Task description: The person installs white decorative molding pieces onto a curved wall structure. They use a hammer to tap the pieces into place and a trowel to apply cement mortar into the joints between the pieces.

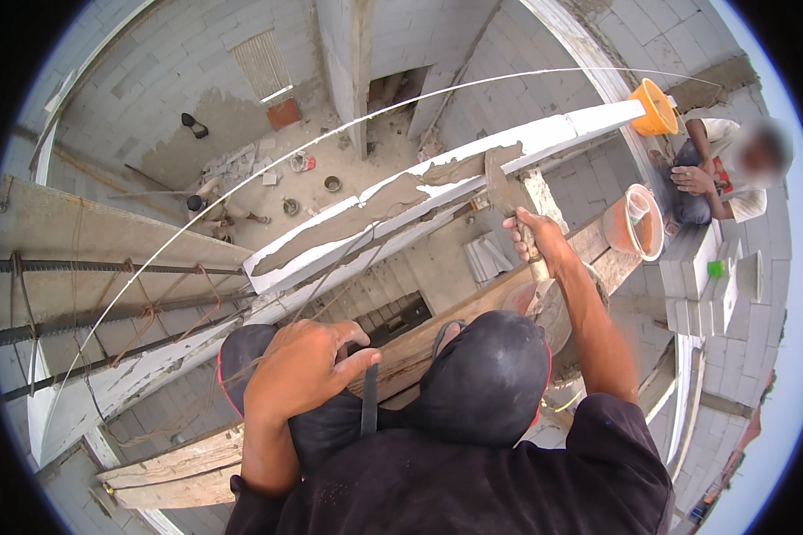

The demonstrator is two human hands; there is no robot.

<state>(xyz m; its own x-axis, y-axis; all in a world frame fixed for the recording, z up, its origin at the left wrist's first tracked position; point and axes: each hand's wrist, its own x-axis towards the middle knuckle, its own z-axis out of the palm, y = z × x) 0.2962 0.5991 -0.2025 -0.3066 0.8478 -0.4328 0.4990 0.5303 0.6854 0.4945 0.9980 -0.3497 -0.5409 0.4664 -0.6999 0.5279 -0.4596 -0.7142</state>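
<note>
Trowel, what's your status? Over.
Right hand gripping trowel at the mortar on white wall. Left hand by left knee. Orange bucket near wall's right end.

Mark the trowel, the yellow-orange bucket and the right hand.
Trowel [502, 189]: head view, blade.
Yellow-orange bucket [652, 111]: head view, wall.
Right hand [542, 239]: head view, back of hand.

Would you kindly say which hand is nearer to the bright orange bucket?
The right hand: it grips the trowel below-left of the bucket in view; the left hand is farther, over the left knee.
</note>
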